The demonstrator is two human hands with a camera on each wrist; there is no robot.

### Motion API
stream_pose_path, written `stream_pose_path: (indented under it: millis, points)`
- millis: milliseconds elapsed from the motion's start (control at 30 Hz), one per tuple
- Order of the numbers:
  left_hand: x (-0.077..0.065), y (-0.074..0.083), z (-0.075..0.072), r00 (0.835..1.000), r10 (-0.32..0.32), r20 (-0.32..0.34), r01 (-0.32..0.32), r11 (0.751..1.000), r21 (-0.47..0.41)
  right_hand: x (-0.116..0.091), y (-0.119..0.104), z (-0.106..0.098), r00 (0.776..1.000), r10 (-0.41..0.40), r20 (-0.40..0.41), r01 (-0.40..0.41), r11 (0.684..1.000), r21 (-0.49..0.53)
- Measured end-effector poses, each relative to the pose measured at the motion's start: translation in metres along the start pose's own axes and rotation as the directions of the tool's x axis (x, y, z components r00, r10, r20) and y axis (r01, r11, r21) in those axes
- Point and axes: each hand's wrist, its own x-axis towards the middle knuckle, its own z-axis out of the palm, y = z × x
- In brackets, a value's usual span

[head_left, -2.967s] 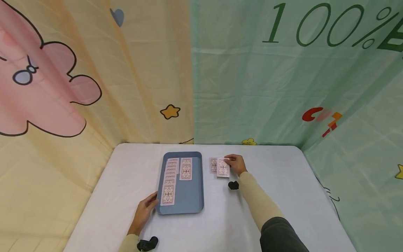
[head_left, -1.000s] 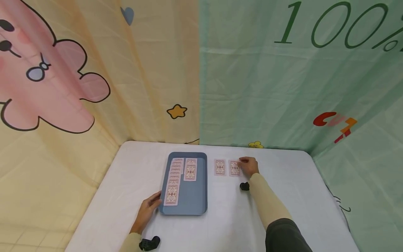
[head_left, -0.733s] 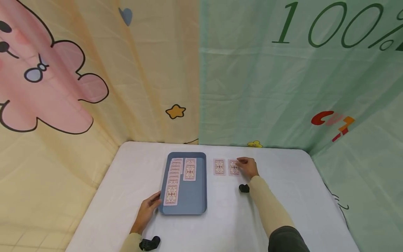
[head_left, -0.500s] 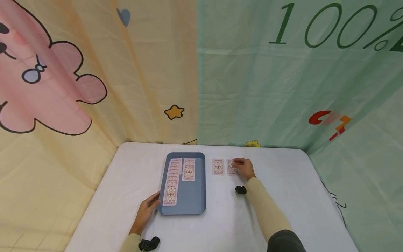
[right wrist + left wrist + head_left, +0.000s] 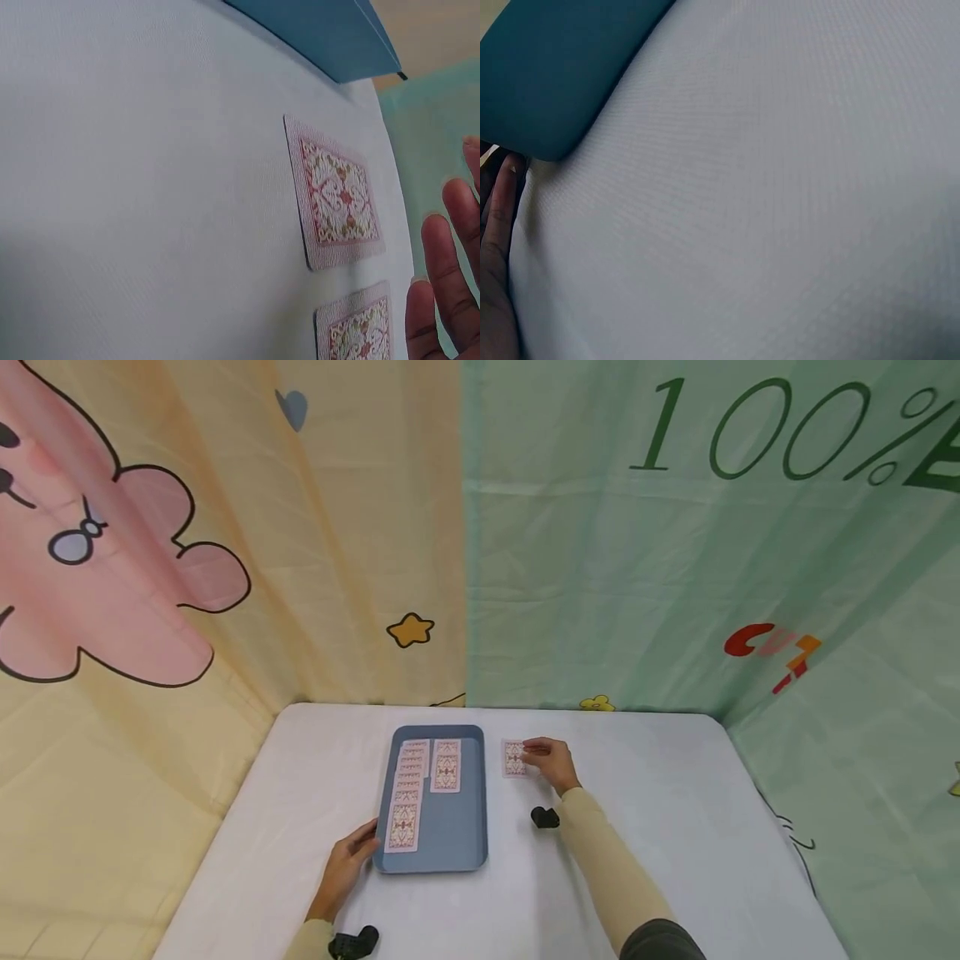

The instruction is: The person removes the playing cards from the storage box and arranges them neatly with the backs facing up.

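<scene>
My left hand (image 5: 343, 867) is at the left edge of a blue-grey tray (image 5: 457, 827), its fingers mostly straight against the rim. In the left wrist view a straight finger (image 5: 502, 195) meets the tray's corner. Inside the tray, face-down playing cards form an overlapping column (image 5: 402, 827) with a shorter column (image 5: 447, 768) beside it. Right of the tray my right hand (image 5: 553, 763) hovers with its fingertips over the edge of a face-down card (image 5: 512, 758). The right wrist view shows that card (image 5: 345, 195) and another card (image 5: 364, 330) flat below loosely spread fingers.
A white-covered table (image 5: 645, 827) bears everything, with patterned curtains (image 5: 600, 568) hanging behind and at the sides. Each wrist wears a small black device, the left one (image 5: 354, 942) and the right one (image 5: 545, 817).
Three seconds ago my right hand held a card overlapping the other; it then lay separately to the right. My right hand has since moved left toward the other card. The left hand has stayed by the tray.
</scene>
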Motion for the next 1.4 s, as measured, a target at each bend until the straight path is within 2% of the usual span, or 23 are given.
stream_pose_path:
  millis: [200,600,800,1133,1400]
  points:
    - [-0.002,0.0,-0.002,1.0,-0.014,-0.009,0.015,1.0,0.008,-0.005,-0.005,0.021,0.996,-0.083,0.036,0.08,0.994,0.068]
    - [-0.004,0.0,-0.004,0.999,-0.033,0.003,0.033,0.999,0.007,-0.013,-0.02,0.054,0.98,-0.147,0.134,0.132,0.985,0.109]
    - [-0.002,0.002,-0.004,0.999,-0.039,0.01,0.039,0.999,0.001,-0.019,-0.027,0.066,0.975,-0.14,0.173,0.127,0.988,0.083]
    - [0.0,0.002,-0.002,1.0,-0.003,0.0,0.003,1.0,0.023,-0.03,-0.033,0.078,0.966,-0.152,0.209,0.137,0.987,0.083]
    - [0.0,0.001,-0.001,1.0,-0.005,0.015,0.005,1.0,-0.008,-0.037,-0.038,0.091,0.954,-0.152,0.258,0.134,0.987,0.086]
